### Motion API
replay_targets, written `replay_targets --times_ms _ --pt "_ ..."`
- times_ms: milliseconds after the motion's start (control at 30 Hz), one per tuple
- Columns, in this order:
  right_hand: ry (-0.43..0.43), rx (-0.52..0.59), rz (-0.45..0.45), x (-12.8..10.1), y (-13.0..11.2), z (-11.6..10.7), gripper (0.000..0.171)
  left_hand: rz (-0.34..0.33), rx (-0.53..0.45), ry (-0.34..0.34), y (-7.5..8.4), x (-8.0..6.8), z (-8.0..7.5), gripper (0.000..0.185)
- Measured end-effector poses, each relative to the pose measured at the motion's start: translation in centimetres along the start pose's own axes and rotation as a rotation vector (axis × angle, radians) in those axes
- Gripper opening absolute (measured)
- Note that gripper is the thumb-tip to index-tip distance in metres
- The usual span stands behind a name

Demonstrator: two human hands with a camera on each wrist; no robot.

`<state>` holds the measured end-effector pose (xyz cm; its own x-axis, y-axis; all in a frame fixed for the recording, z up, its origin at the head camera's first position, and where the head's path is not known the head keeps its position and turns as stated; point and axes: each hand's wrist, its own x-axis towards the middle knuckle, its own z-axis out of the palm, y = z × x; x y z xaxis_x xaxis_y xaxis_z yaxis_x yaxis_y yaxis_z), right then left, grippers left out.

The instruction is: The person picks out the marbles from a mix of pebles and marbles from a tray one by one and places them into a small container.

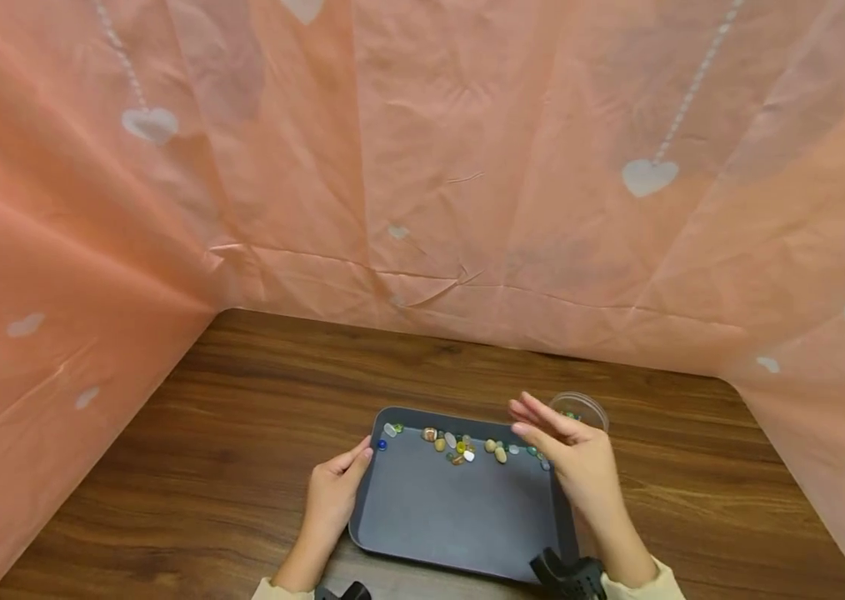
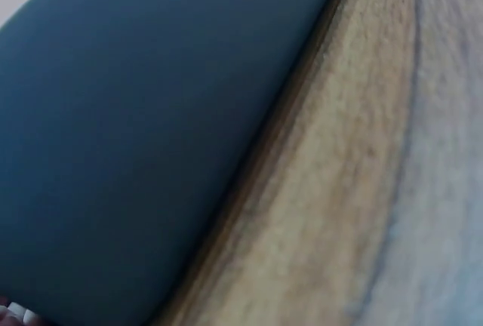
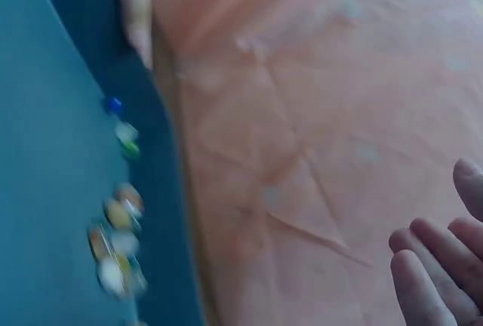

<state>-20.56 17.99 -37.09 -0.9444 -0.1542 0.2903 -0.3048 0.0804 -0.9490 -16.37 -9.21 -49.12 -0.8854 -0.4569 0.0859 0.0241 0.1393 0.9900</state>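
A dark grey rectangular tray (image 1: 452, 517) lies on the wooden table, with small polished stones and glass pieces (image 1: 460, 447) scattered along its far side. My left hand (image 1: 332, 487) holds the tray's left rim, thumb on the edge; its other fingers are partly hidden. Above the tray's right far corner is my right hand (image 1: 580, 454), fingers extended and holding nothing visible. The right wrist view shows its spread fingertips (image 3: 426, 281) apart from the tray and the blurred stones (image 3: 117, 258). A blue glass piece (image 1: 382, 445) sits near the tray's left rim.
Behind my right hand stands a clear round container (image 1: 580, 406) with some greenish pieces inside, partly hidden. The brown wooden table (image 1: 242, 417) is bordered at the back and sides by a pink-orange curtain (image 1: 437, 183) with white hearts.
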Motion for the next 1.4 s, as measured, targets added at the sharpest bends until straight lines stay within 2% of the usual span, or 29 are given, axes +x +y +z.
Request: replay_targets --times_ms 133,267,500,667,833,1100,1233,1400 --pt "-0.169 -0.037 0.084 2.5 1.6 4.0 0.042 -0.004 -0.004 0.0 -0.1 0.2 0.1 0.025" --pt "-0.278 -0.119 0.144 4.2 3.7 7.4 0.04 -0.006 -0.018 -0.006 -0.2 0.3 0.1 0.025" --pt "-0.341 -0.272 0.14 5.0 6.7 10.9 0.028 0.002 0.007 -0.019 0.0 0.2 0.0 0.026" --pt "-0.426 -0.31 0.097 4.7 7.9 12.3 0.03 0.005 0.018 -0.022 0.0 0.0 -0.1 0.026" --pt "-0.41 -0.382 0.048 4.5 8.5 13.1 0.031 0.011 0.005 -0.027 0.1 0.0 -0.2 0.026" --pt "-0.39 -0.534 -0.082 4.2 8.7 13.9 0.028 0.01 0.017 -0.02 0.0 0.2 -0.2 0.026" --pt "-0.385 -0.554 -0.138 4.1 8.9 14.1 0.027 0.016 0.018 -0.024 -0.1 0.2 -0.2 0.025" --pt "-0.385 -0.553 -0.166 4.1 9.1 14.3 0.024 0.006 0.005 -0.038 -0.2 0.2 -0.3 0.026"
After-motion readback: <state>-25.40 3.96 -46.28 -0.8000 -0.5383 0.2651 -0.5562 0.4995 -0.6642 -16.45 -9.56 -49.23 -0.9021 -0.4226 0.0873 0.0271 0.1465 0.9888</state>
